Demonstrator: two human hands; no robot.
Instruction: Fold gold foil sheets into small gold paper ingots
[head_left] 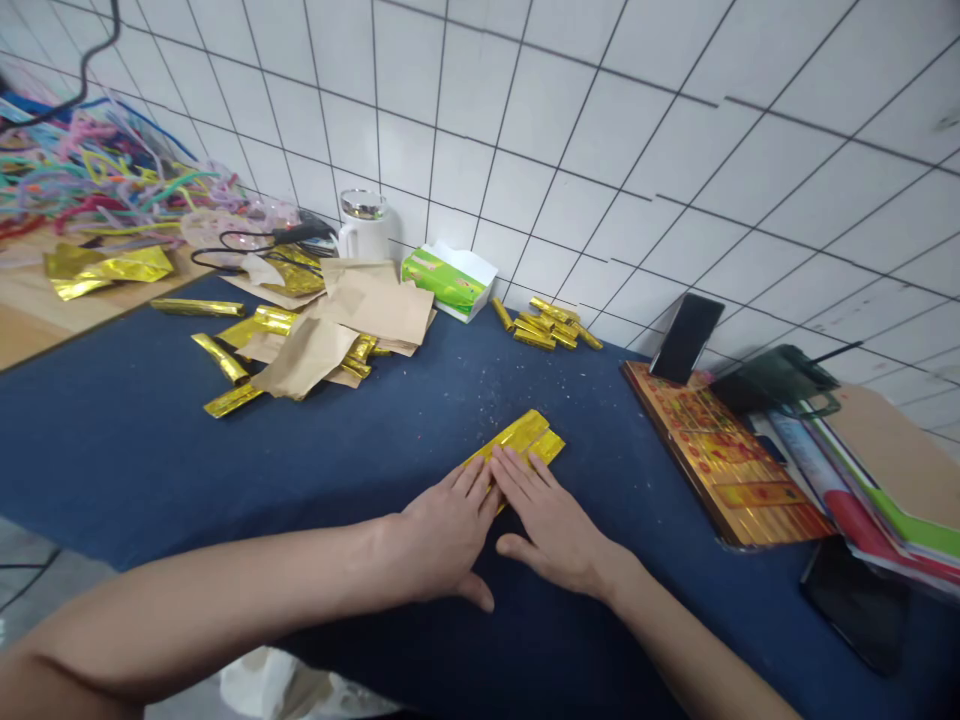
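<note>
A folded strip of gold foil paper (529, 430) lies flat on the dark blue table, a lengthwise seam showing at its far right end. My left hand (448, 530) rests on its left part, fingers stretched out and thumb apart. Beside it my right hand (551, 520) presses on the middle of the strip, fingers flat and thumb spread. The fingertips of both hands nearly meet, and the strip's near left portion is hidden under them. Small pale flecks are scattered on the cloth just beyond the foil.
Small gold foil rolls (551, 325) are piled against the tiled wall. Brown paper sheets (307, 355) lie among more gold pieces at left. Behind stand a white mug (364, 225) and a green tissue pack (450, 280). A phone (686, 338) leans upright on a red-gold box (720, 450) at right.
</note>
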